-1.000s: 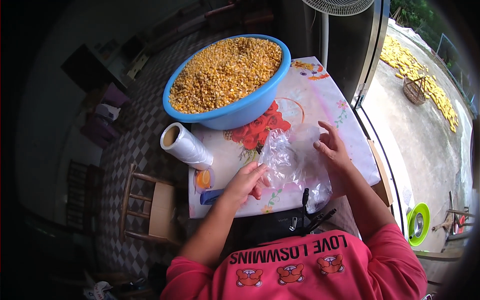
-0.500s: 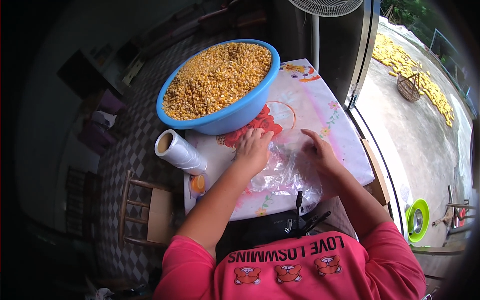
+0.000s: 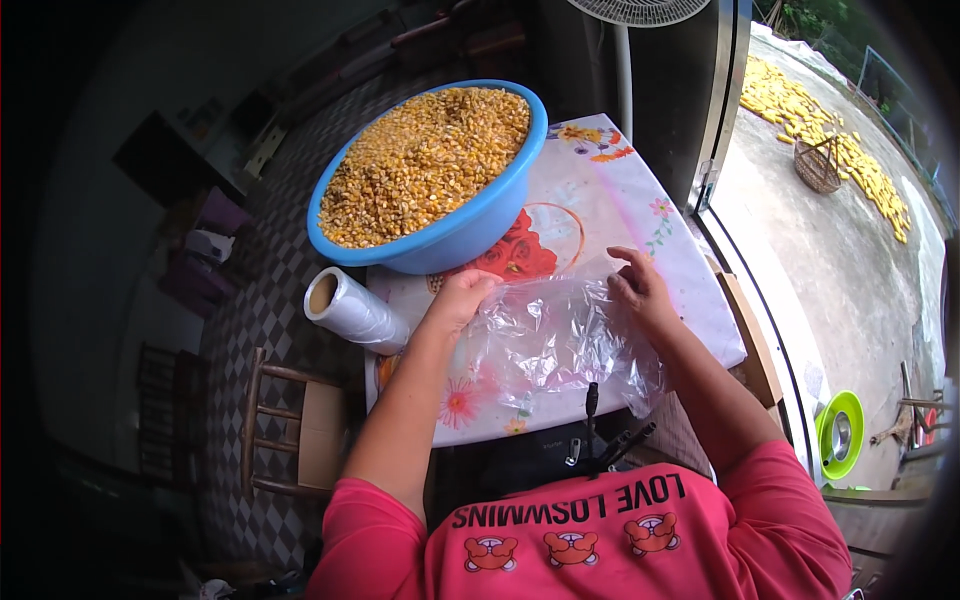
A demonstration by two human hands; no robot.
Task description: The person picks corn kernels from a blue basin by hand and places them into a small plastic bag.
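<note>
A clear plastic bag (image 3: pixel 550 335) stretches between my hands over the near part of the table. My left hand (image 3: pixel 466 297) pinches its upper left corner, fingers closed. At the bag's upper right corner, my right hand (image 3: pixel 638 287) has its thumb and fingers curled in on the film, the index finger raised. Beyond my left hand stands a blue basin (image 3: pixel 470 225) heaped with loose corn kernels (image 3: pixel 425 165). A roll of clear plastic bags (image 3: pixel 360 312) leans at the table's left edge, close to my left forearm.
The table wears a flowered cloth (image 3: pixel 680 300). A wooden chair (image 3: pixel 280 410) stands left of it. Black cables or straps (image 3: pixel 595 440) lie at the near edge. Through the doorway on the right are corn cobs (image 3: pixel 860 175), a wicker basket (image 3: pixel 818 168) and a green basin (image 3: pixel 840 435).
My left hand has moved left and closer to me, drawing the bunched bag out wider and flatter. My right hand has shifted slightly, its fingers curling in more.
</note>
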